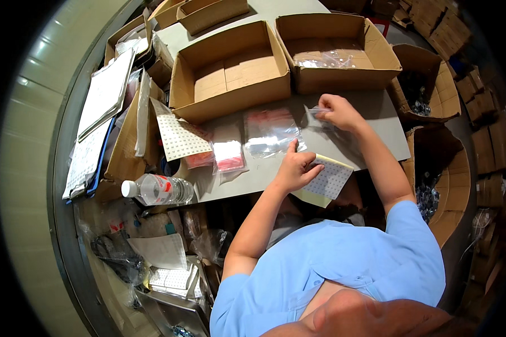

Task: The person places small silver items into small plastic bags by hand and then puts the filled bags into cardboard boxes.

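My left hand (296, 167) rests on a sheet of small white stickers (329, 178) that lies at the near edge of the grey table (247, 177), fingers curled on the sheet. My right hand (336, 110) pinches a small clear plastic bag (315, 116) just above the table, in front of the right cardboard box (343, 73). Between the hands lies a pile of clear zip bags with red strips (270, 132).
An empty open cardboard box (230, 90) stands at the back left of the table. Another sticker sheet (180, 137), more small bags (229, 154) and a water bottle (160, 189) lie at the left. Cardboard boxes with dark parts (430, 95) stand at the right.
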The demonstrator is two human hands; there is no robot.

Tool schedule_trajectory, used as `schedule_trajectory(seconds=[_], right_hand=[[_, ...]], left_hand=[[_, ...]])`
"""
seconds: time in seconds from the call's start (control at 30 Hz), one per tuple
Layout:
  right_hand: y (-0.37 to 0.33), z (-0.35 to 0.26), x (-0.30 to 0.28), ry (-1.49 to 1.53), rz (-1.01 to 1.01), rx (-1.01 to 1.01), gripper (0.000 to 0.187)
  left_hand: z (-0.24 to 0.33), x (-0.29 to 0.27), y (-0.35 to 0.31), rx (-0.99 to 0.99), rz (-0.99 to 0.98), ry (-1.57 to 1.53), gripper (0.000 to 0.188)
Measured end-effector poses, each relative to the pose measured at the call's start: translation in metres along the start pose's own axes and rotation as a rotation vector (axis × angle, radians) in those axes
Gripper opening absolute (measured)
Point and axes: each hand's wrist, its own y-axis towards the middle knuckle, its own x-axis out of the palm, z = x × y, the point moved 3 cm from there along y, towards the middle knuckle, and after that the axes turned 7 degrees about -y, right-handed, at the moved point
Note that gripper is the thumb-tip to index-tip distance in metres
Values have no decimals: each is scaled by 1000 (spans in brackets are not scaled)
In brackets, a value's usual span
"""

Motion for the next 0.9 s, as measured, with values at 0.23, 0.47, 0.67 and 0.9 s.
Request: schedule_trajectory(seconds=[0.23, 0.47, 0.67, 0.9], right_hand=[[-66, 61, -49, 383, 147, 201, 37], [-89, 70, -25, 109, 587, 118, 25], [-89, 90, -46, 849, 570, -8, 19], [-109, 110, -50, -104, 280, 300, 67]], left_hand=[[-2, 7, -4, 44, -74, -90, 32], [15, 14, 8, 110, -119, 93, 26], [1, 18, 5, 95, -153, 19, 27], [6, 18, 7, 129, -150, 5, 29]])
